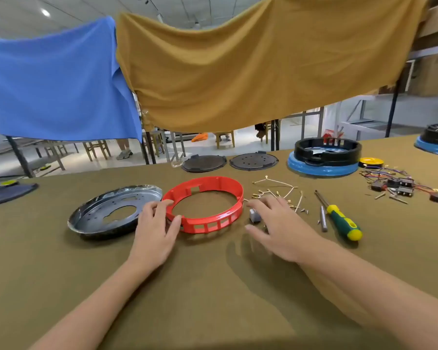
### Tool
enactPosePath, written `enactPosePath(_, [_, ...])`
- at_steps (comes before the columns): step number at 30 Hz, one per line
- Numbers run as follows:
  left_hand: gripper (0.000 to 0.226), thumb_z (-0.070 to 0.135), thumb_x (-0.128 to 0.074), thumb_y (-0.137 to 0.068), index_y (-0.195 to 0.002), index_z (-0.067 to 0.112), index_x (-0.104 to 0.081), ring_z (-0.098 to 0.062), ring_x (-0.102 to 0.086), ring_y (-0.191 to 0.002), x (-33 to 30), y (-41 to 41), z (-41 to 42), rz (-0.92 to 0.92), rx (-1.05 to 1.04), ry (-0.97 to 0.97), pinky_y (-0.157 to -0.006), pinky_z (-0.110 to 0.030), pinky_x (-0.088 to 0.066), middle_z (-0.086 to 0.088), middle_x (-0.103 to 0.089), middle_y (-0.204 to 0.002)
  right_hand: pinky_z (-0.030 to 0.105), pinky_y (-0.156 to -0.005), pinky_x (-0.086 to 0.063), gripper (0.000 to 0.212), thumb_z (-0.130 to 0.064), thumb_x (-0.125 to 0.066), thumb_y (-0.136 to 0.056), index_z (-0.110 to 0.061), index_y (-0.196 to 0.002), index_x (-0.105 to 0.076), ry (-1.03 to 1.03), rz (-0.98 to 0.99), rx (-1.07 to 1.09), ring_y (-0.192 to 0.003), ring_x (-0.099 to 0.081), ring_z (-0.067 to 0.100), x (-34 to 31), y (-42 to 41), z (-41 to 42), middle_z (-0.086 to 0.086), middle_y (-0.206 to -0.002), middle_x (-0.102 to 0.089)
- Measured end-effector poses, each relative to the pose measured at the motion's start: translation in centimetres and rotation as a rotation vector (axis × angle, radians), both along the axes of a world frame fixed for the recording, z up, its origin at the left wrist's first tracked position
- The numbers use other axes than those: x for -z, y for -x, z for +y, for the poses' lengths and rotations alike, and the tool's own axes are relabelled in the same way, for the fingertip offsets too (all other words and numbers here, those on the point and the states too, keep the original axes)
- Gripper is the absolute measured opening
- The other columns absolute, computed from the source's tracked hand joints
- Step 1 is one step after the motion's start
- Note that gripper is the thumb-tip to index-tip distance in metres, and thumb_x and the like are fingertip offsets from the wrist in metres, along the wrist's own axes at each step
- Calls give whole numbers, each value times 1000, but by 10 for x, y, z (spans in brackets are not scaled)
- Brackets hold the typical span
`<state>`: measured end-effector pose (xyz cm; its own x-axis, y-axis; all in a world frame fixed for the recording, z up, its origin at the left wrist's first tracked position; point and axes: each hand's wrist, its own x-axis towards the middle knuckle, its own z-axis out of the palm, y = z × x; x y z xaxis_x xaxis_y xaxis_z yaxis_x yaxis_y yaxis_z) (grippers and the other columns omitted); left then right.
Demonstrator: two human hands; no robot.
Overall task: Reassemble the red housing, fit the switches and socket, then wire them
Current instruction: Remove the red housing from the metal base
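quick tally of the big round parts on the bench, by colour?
Red housing ring: 1
Shiny metal pan: 1
Dark round plates: 2
Black ring on blue base: 2
Total: 6

The red housing is an open plastic ring lying flat on the table, slotted windows along its near wall. The left hand's fingers curl over its left rim. Black switches with tangled coloured wires lie well beyond the right hand's fingers, far right.
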<state>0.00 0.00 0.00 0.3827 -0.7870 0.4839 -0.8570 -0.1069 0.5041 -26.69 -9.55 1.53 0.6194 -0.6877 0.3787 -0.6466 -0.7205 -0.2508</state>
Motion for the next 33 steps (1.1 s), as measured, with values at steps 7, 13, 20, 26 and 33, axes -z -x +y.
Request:
enactPosePath(7, [40, 44, -45, -99, -135, 29, -51, -17, -33, -139, 27, -15, -13, -40, 78, -154, -114, -39, -34, 3, -22, -149, 39, -109, -36, 70, -70, -37, -91, -33, -149, -29, -64, 47, -53, -136, -32, 22, -5, -46, -51, -1, -150, -32])
enactPosePath(13, [21, 36, -49, -100, -116, 26, -56, -18, -38, -137, 24, -11, -9, 3, 94, -106, -110, -35, -36, -2, -23, -148, 40, -110, -36, 70, -75, -36, -89, -27, -139, -44, -26, 266, -77, -137, -33, 24, 8, -58, -43, 0, -155, -27])
enactPosePath(20, [20, 35, -51, -99, -113, 23, -56, -19, -37, -133, 16, -13, -11, -4, 108, -87, -109, -29, -30, 0, -28, -143, 35, -104, -41, 43, -56, -41, -98, -23, -123, -53, 19, 262, -56, -129, -40, 23, -1, -56, -48, 3, -147, -35])
enactPosePath(26, [18, 32, -50, -100, -113, 21, -55, -17, -33, -135, 11, -24, -48, -79, 133, -28, -110, -34, -31, -1, -33, -139, 34, -100, -42, 36, -49, -42, -98, -24, -120, -57, 87, 141, -37, -122, -41, 20, 1, -60, -74, 0, -139, -42])
enactPosePath(33, [10, 32, -52, -99, -107, 26, -53, -14, -41, -123, 19, -23, -49, -88, 175, -71, -104, -28, -32, 8, -34, -128, 30, -100, -41, 36, -49, -50, -96, -26, -123, -59, 118, 120, 2, -128, -41, 19, 13, -54, -68, 1, -143, -42])
